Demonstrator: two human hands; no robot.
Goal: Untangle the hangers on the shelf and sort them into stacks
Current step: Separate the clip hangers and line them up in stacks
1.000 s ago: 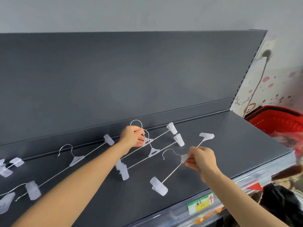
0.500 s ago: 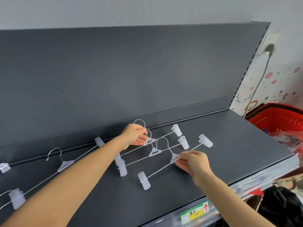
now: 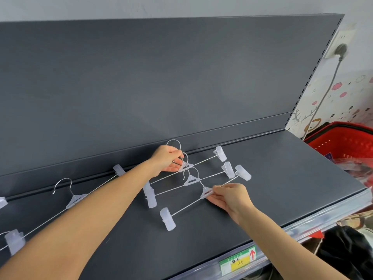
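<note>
Three clear-plastic clip hangers with wire bars lie close together on the dark grey shelf [image 3: 282,168]. My left hand [image 3: 167,158] pinches the hook and centre piece of the rear hanger [image 3: 203,161]. A middle hanger [image 3: 191,179] lies just in front of it. My right hand [image 3: 230,199] grips the centre piece of the front hanger [image 3: 206,193], whose clips sit at lower left and upper right. Its hook overlaps the middle hanger. Another hanger [image 3: 75,201] lies apart on the left, partly under my left forearm.
More clear clips [image 3: 14,240] show at the left edge. A red basket [image 3: 343,142] stands beyond the shelf's right end, with a cable [image 3: 325,96] running down the wall above it. A price label [image 3: 238,261] sits on the shelf's front rail.
My right hand has brought the front hanger back and left, closer to the other two. My left hand has stayed on the rear hanger's hook.
</note>
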